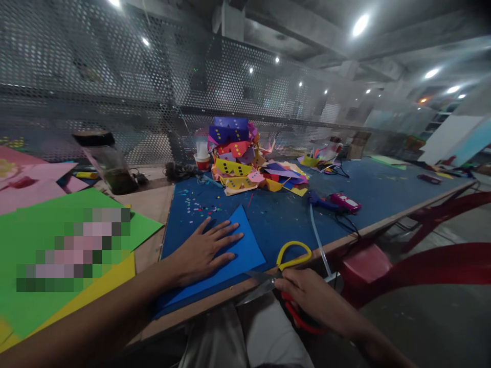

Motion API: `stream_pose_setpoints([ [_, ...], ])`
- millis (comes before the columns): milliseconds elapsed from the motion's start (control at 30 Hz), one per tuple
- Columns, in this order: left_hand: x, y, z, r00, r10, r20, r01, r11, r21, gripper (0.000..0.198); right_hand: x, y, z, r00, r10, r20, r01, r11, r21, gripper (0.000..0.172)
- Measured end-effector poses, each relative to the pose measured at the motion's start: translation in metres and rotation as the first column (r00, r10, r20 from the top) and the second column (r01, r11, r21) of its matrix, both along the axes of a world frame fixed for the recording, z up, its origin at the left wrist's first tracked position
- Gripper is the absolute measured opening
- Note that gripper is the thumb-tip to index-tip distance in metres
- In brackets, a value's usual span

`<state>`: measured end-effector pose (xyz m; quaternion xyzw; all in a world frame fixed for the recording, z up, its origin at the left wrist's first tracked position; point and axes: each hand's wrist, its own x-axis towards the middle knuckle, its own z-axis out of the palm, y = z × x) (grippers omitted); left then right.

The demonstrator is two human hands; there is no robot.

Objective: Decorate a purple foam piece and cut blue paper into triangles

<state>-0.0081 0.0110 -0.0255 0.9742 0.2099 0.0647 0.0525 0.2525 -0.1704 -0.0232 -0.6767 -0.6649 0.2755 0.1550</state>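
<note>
"Scissors (263,290): which hand has them?"

"The right hand (309,292), its fingers curled around them near the pivot. The yellow loop shows above that hand; the red one, below, is partly covered, so I cannot tell which fingers pass through it. The blades stand a little apart."

"And the left hand (205,251)?"

"Spread flat, palm down, on the blue paper (247,246). A pointed corner sticks out past the fingers, but the hand and wrist hide some of the sheet. It lies on the blue table (383,186), left of the right hand."

"What is to the left of the left hand?"

"Green paper (82,202), partly covering a yellow sheet (115,275). A blocky patch sits on the green; I cannot make out what is under it."

"Beyond the fingers?"

"A heap of paper cut-outs (233,167), too overlapped to count. A glue gun (325,202) lies beyond the right hand. Both forearms are cut off below."
</note>
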Motion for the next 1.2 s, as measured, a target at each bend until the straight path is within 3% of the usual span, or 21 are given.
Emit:
stream_pose_setpoints([
  [267,-0.001,0.001,-0.003,1.000,-0.007,0.018,0.007,0.999,0.037,0.054,-0.002,0.006,0.000,1.000,-0.001,-0.012,0.001,1.000,0.012,0.038],
  [533,0.014,-0.013,0.000,0.998,0.067,0.007,-0.067,0.997,0.043,0.055,0.015,0.006,0.010,1.000,-0.014,-0.010,0.014,1.000,-0.024,0.038],
  [800,0.014,0.000,0.006,1.000,-0.026,0.006,0.026,1.000,0.012,0.054,0.019,0.007,0.005,1.000,-0.003,-0.030,0.002,1.000,-0.027,0.037],
  [1067,0.015,-0.001,0.004,0.999,-0.036,0.009,0.036,0.999,-0.008,0.053,0.012,0.003,0.004,1.000,0.009,-0.018,-0.009,1.000,0.010,0.037],
  [1200,0.015,-0.001,0.006,1.000,-0.026,0.000,0.026,0.999,-0.035,0.053,0.014,-0.001,0.004,0.999,-0.008,-0.041,0.005,0.999,-0.054,0.040],
])
